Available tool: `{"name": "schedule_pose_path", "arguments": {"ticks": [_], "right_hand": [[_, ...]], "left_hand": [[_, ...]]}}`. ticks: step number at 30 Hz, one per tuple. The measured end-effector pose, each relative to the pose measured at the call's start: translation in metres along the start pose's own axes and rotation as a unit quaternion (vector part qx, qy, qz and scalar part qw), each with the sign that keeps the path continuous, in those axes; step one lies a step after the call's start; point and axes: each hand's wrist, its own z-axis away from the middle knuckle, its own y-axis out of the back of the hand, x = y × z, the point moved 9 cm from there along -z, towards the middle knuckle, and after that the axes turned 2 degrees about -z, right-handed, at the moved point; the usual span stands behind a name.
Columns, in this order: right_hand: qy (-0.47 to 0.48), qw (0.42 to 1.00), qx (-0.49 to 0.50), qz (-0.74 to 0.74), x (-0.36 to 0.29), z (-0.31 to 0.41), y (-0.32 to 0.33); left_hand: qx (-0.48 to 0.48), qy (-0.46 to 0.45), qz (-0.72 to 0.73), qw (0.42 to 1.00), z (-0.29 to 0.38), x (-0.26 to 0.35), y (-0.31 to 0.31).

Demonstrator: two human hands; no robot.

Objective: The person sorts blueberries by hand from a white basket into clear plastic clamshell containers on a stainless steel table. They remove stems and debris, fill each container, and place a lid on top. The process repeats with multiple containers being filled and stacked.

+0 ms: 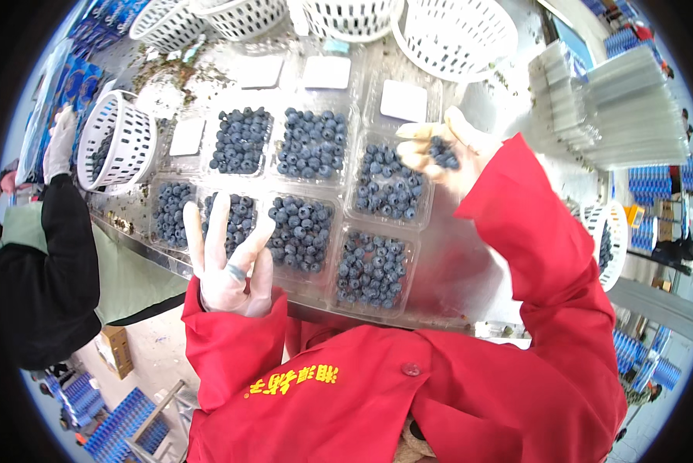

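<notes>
My left hand (231,260), in a pale glove, is spread over the front-row clear plastic punnet of blueberries (239,220); a bluish-grey patch shows near its palm. Nothing can be made out in its fingers. My right hand (462,144), also gloved, is turned palm up with several loose blueberries (443,153) in it. Below its fingers stands a right-hand punnet (388,182), its berries leaving a gap in the middle. Nearby are more filled punnets, among them a back one (312,143), a fuller front one (300,234) and one nearest me (371,270).
White perforated baskets (456,37) line the back, near scattered plant debris (187,75). Stacked clear plastic containers (613,107) stand at right. A co-worker's gloved hand (61,142) is beside a basket with blueberries (121,142). Another basket (614,246) is by my right elbow.
</notes>
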Motion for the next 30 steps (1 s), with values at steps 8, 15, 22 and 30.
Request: {"name": "schedule_pose_path", "arguments": {"ticks": [8, 15, 22, 30], "right_hand": [[-0.165, 0.972, -0.055, -0.157, 0.023, -0.036, -0.113], [-0.028, 0.997, 0.066, 0.037, -0.068, -0.131, -0.182], [0.224, 0.966, 0.029, 0.124, -0.163, -0.278, -0.215], [0.072, 0.965, 0.143, -0.208, -0.159, -0.308, -0.214]], "left_hand": [[0.129, 0.039, 0.02, 0.991, 0.042, -0.051, 0.031], [0.196, 0.072, 0.023, 0.978, 0.083, -0.111, 0.035], [0.216, 0.097, 0.089, 0.967, 0.094, -0.13, 0.023], [0.212, 0.099, 0.058, 0.97, 0.103, -0.139, 0.015]]}}
